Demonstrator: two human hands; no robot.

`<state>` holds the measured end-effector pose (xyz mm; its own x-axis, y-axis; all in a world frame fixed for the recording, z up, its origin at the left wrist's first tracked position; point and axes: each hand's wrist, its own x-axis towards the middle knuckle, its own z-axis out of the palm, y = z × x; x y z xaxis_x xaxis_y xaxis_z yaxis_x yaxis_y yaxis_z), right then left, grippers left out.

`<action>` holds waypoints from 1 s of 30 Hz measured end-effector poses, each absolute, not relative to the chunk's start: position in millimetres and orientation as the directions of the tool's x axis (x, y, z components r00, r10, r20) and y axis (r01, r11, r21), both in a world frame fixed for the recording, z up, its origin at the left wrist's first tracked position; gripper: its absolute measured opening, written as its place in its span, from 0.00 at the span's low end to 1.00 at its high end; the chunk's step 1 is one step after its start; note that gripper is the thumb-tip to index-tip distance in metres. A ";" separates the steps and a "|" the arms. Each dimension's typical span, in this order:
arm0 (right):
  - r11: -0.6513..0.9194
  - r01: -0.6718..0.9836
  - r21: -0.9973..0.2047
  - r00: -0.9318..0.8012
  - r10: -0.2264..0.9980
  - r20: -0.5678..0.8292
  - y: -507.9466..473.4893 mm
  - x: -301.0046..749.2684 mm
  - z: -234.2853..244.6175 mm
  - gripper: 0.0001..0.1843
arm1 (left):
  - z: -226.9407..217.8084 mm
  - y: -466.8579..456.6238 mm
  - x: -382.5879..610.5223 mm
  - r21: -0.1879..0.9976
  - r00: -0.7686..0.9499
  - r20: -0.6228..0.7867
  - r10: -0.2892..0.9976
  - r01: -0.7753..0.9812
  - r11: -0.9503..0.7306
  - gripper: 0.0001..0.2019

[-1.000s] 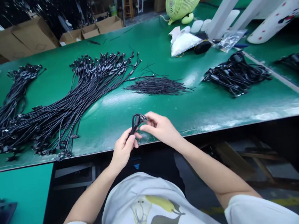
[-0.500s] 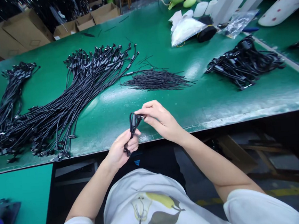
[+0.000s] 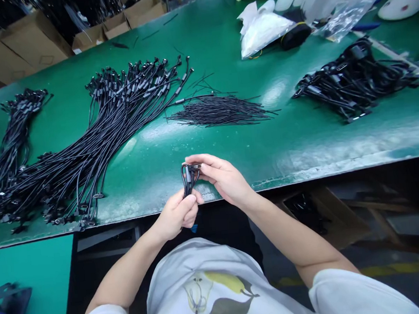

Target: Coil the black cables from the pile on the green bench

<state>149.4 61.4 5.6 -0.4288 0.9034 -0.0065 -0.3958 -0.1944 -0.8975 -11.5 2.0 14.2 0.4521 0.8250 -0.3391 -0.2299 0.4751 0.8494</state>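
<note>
A black cable (image 3: 188, 177), folded into a small looped bundle, is held up over the front edge of the green table. My left hand (image 3: 179, 211) is closed around the lower part of the bundle. At its upper end, my right hand (image 3: 223, 176) pinches the cable near a small metal-tipped plug (image 3: 196, 166). Fingers hide part of the loops. Beyond my hands lies a pile of thin black ties (image 3: 223, 111). To the left spread many straight black cables (image 3: 117, 113) with connectors at their ends.
Another cable bunch (image 3: 21, 119) lies farther left. At the right is a heap of folded cables (image 3: 357, 80). A white plastic bag (image 3: 262, 32), a black roll (image 3: 296, 36) and a clear bag (image 3: 347, 17) lie at the back. Cardboard boxes (image 3: 34, 43) stand behind the table.
My left hand has turned, so the bundle stands more upright and its lower end is now hidden. My right fingers have moved slightly down and stay at the plug end.
</note>
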 end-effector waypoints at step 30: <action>-0.485 0.792 -0.370 0.560 0.819 0.127 244.6 449.1 19.7 0.50 | -13.1 26.2 -39.2 0.757 0.291 0.032 0.956 0.618 -0.213 0.13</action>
